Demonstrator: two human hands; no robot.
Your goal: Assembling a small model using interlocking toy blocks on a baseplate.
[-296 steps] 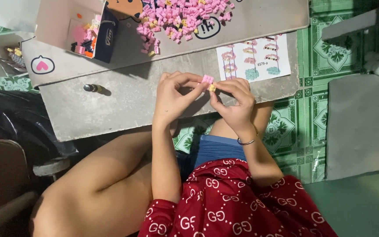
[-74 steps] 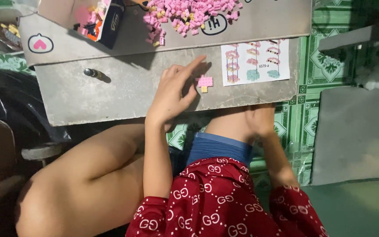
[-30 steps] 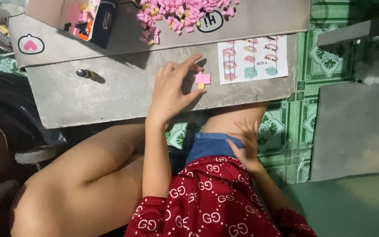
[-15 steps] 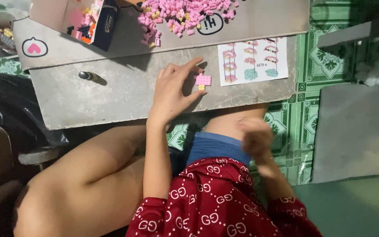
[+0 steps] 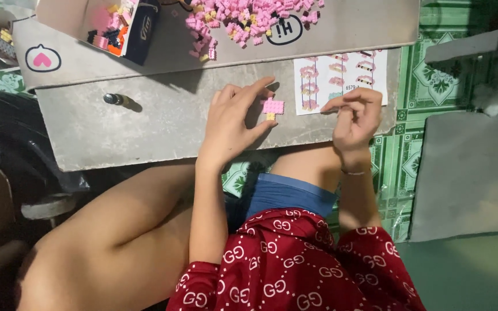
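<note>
The grey metal table [image 5: 145, 126] ends at a near edge just past both wrists, above the person's bare knees, and its right edge stops beside the green patterned floor tiles [image 5: 416, 86], where a grey board [image 5: 468, 173] lies well apart. Bare tabletop stretches to the left of the hands as far as a small dark knob [image 5: 110, 99]. The far side is crowded: a heap of pink building bricks [image 5: 243, 20] lies next to an open cardboard box [image 5: 116, 26] holding more coloured pieces. The left hand [image 5: 234, 118] rests flat on the table with fingers spread loosely open, thumb and forefinger on either side of a small pink brick assembly [image 5: 272, 107] with a yellow piece at its near end; the assembly lies on the table at the fingertips. The right hand [image 5: 355, 112] hovers over the near corner of the printed instruction sheet [image 5: 341, 78], fingers curled in and pinched together; whether it holds a brick cannot be told.
</note>
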